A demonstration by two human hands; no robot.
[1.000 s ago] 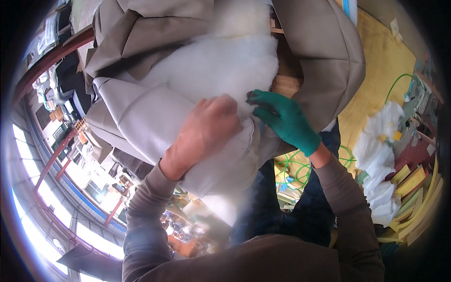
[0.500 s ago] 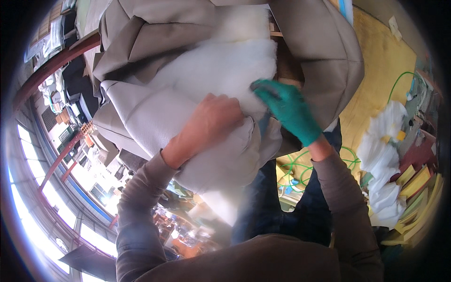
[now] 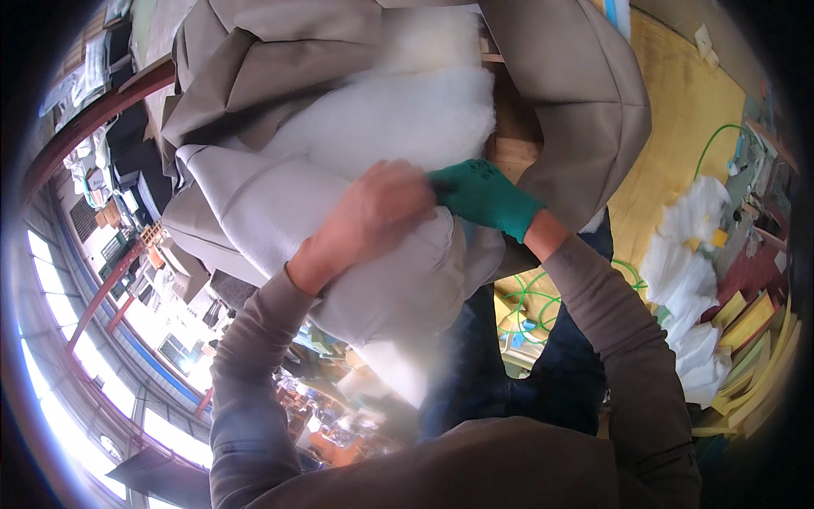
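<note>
A taupe upholstery cover [image 3: 314, 81] lies in loose folds, with its pale inner side [image 3: 263, 199] turned out toward me. Fluffy white batting [image 3: 398, 119] fills the gap between the folds. My bare left hand [image 3: 377, 204], somewhat blurred, is closed at the edge of the pale cover. Against its fingertips sits my right hand [image 3: 485, 197] in a green glove with dark fingertips, its fingers drawn together. What the right fingers pinch is hidden where the two hands meet.
Wood [image 3: 513, 153] shows in the opening beside the batting. On the right are a yellowish board [image 3: 666, 110], a green hose [image 3: 721, 136], crumpled white sheeting [image 3: 687, 280] and stacked yellow foam strips [image 3: 750, 339]. A red beam [image 3: 93, 127] runs along the left.
My right hand has moved left and slightly down, from over the batting to my left fingers, and its fingers have closed. The left hand stays at the cover's edge, still blurred.
</note>
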